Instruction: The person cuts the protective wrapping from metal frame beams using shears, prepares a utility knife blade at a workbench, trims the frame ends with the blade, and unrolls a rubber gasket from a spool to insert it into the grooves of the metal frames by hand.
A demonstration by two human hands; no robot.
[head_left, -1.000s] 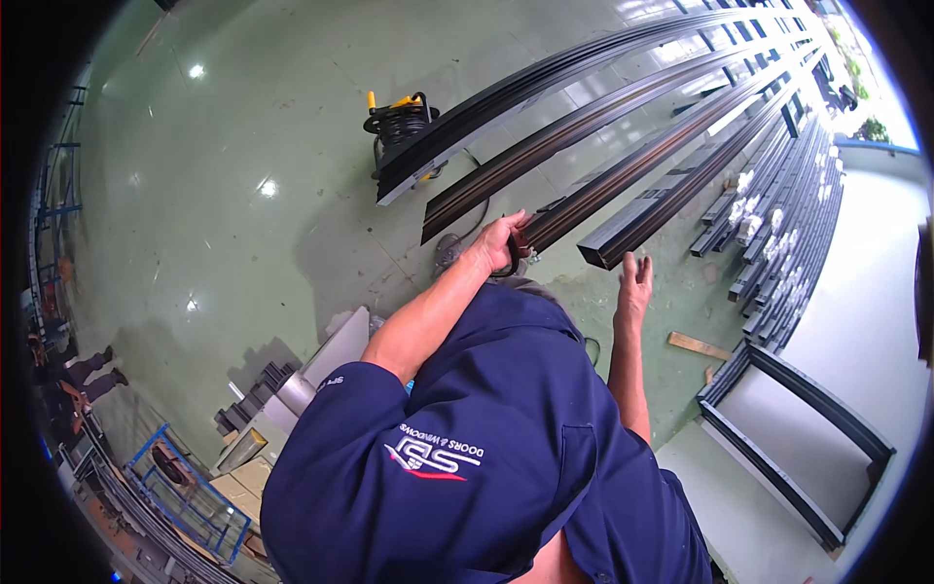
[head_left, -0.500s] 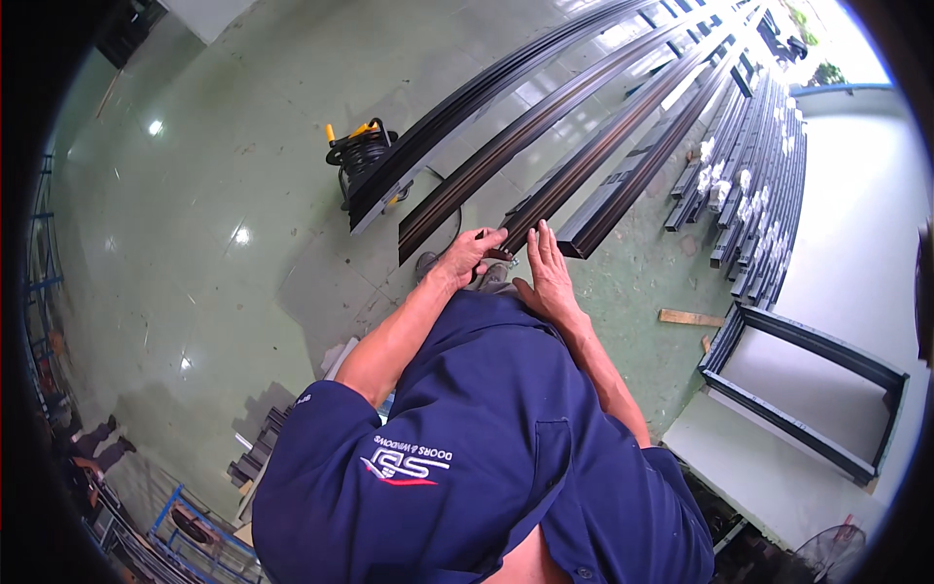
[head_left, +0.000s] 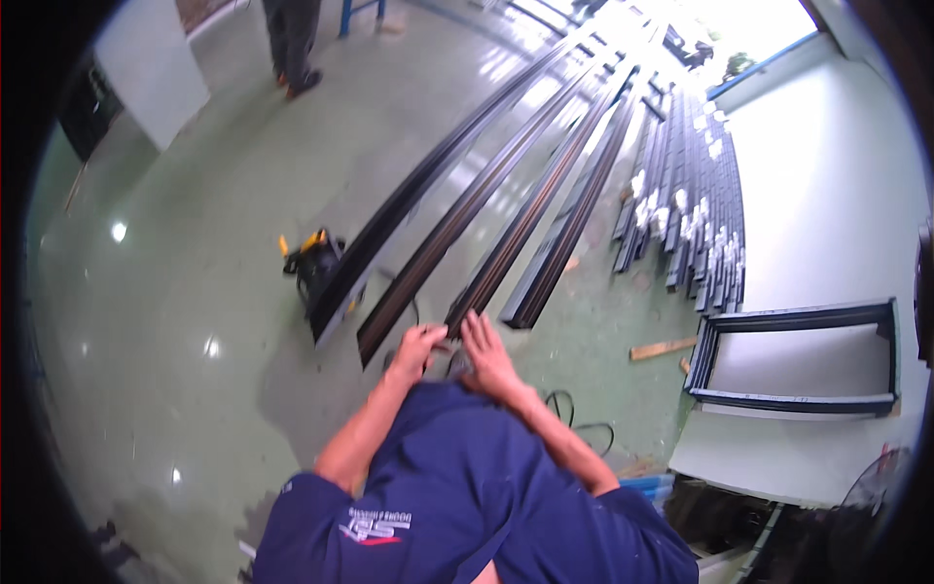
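Note:
Several long dark metal profiles stretch away from me side by side, their near ends raised above the floor. At the near end of one brownish-black profile (head_left: 506,258), both my hands are at work. My left hand (head_left: 416,352) is closed at the left of that end, fingers pinched; what lies between them is too small to make out. My right hand (head_left: 489,358) rests with straight fingers against the end's right side, gripping nothing. To the left is another dark profile (head_left: 428,263), and to the right a wider profile (head_left: 550,273); neither is touched.
A black and yellow cable reel (head_left: 316,265) stands on the floor at left. Stacked profiles (head_left: 681,204) lie along the right wall. A dark rectangular frame (head_left: 793,401) and a wooden strip (head_left: 664,348) are at right. Another person's legs (head_left: 292,44) show at far left.
My view has tilted up, so the profiles and hands sit lower in the picture. Another person's legs have come into sight. Both hands stay at the same profile end.

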